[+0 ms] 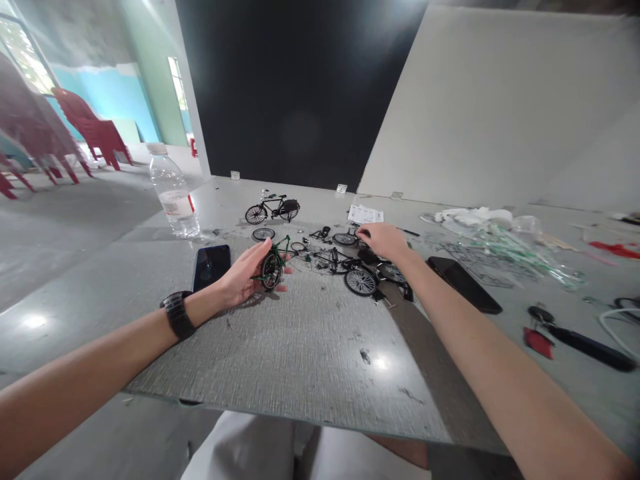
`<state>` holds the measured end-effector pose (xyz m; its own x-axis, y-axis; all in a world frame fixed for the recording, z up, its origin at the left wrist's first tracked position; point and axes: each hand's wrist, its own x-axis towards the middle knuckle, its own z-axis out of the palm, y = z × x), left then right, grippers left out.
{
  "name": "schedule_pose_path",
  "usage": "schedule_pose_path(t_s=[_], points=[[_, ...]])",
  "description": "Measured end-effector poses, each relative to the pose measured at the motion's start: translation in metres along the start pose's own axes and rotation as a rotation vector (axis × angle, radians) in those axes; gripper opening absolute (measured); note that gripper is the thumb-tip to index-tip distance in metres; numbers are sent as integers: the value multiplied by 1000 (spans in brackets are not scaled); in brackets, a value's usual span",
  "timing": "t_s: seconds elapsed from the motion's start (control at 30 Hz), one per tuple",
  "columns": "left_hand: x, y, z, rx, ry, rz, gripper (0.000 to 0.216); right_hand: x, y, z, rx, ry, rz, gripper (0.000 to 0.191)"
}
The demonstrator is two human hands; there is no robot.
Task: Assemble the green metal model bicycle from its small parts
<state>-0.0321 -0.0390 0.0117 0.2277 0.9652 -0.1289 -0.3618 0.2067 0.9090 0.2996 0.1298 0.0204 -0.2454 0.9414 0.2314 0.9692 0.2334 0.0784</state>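
My left hand (pixel 245 273) is closed round a small green model bicycle frame with a black wheel (pixel 273 267), held just above the grey board (pixel 310 360). My right hand (pixel 383 240) reaches forward over a heap of loose black model bicycle parts (pixel 350 263), its fingers bent down among them; whether it grips a piece is hidden. A loose spoked wheel (pixel 361 281) lies just below that hand. A finished black model bicycle (pixel 273 208) stands upright further back. A black watch (pixel 177 315) is on my left wrist.
A plastic water bottle (pixel 173 197) stands at the back left. One dark phone (pixel 211 265) lies by my left hand, another (pixel 465 283) right of my right forearm. Plastic sprues and bags (pixel 495 240), a paper sheet (pixel 366 215) and black-and-red tools (pixel 575 337) cover the right side.
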Motion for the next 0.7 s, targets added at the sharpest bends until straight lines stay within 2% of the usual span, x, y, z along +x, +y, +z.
schedule_pose_path(t_s=[0.2, 0.33, 0.4, 0.53, 0.7], points=[[-2, 2, 2, 0, 20, -16, 51, -8, 1, 2, -65, 118, -1, 34], [-2, 4, 4, -32, 16, -35, 50, -13, -12, -5, 64, 268, 36, 29], [-2, 4, 4, -68, -15, -39, 46, -20, -29, -13, 210, 330, -40, 24], [-5, 4, 3, -57, -105, -43, 36, -52, -77, -31, 534, 322, -292, 9], [-11, 1, 4, 44, -224, 9, 28, -94, -125, -49, 786, 306, -380, 8]])
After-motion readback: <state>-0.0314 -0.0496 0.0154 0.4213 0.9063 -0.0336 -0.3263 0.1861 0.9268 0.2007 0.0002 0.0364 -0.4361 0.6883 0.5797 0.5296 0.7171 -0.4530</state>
